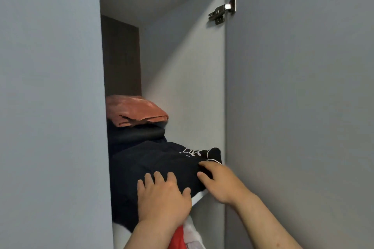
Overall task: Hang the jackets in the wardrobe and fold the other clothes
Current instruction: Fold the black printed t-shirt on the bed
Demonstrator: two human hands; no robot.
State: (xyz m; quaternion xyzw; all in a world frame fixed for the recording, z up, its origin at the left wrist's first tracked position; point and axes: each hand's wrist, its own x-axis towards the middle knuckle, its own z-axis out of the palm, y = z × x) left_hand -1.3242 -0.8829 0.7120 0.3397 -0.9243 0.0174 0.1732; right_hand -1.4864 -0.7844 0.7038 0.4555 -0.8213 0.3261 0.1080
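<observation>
Left hand flat, pressing folded black printed garment onto wardrobe shelf; right hand pinches its right edge — stowing step. Next: push farther in, release.

White shelf — dark folded garment lies on it.

On the white wardrobe shelf, the folded navy printed garment lies in front, with the folded orange cloth atop a dark clothes pile behind it.
</observation>
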